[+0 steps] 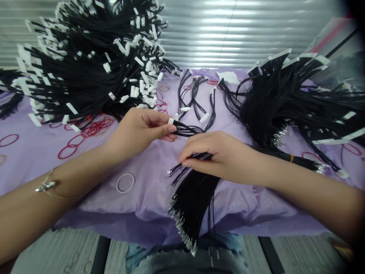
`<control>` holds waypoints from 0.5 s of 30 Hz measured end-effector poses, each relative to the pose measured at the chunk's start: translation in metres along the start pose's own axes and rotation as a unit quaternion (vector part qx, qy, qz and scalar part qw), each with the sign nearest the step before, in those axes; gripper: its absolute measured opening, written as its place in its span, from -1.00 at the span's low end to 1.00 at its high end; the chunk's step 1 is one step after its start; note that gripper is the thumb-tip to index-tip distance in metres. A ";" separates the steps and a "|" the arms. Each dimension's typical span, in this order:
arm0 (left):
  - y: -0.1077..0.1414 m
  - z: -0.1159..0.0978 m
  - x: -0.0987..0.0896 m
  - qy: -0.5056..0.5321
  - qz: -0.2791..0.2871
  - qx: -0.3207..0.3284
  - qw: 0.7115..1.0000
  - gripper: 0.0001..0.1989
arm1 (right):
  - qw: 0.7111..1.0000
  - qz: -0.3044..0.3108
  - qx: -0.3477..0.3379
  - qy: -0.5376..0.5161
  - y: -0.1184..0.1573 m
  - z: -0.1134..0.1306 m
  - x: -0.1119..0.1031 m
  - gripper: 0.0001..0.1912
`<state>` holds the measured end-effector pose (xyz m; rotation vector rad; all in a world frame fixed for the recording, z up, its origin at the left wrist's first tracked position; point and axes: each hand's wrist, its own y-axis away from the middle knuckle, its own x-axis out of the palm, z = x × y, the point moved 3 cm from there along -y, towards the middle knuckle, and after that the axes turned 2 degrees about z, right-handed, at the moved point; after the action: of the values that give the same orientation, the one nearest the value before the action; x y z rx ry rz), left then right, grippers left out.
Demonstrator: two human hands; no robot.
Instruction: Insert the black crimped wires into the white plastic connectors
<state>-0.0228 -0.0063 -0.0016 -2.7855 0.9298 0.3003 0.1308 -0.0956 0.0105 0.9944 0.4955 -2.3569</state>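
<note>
While the left grip (139,129) and right grip (219,158) are closed on wires, a purple sheet (142,196) carries a black wire heap (91,72) beyond the left grip and another (282,101) beyond the right. The right grip clamps a thick wire bundle (191,205); the left pinches a small wire bunch (186,130) ending in a white connector (171,121). A rubber band (125,183) lies below the left grip.
</note>
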 end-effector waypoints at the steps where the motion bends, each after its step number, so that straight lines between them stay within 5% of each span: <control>1: 0.001 0.000 0.001 0.025 0.015 -0.010 1.000 -0.92 | 1.000 -0.013 0.011 -0.002 0.000 0.000 -0.001 -0.85; 15: 0.007 0.006 0.017 0.225 0.119 -0.100 0.962 -0.90 | 0.964 -0.198 0.154 -0.091 0.003 -0.006 -0.017 -0.91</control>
<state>-0.0144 -0.0205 -0.0124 -2.9866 1.4122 -0.2370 0.1464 -0.0891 0.0188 0.8561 0.2784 -2.9219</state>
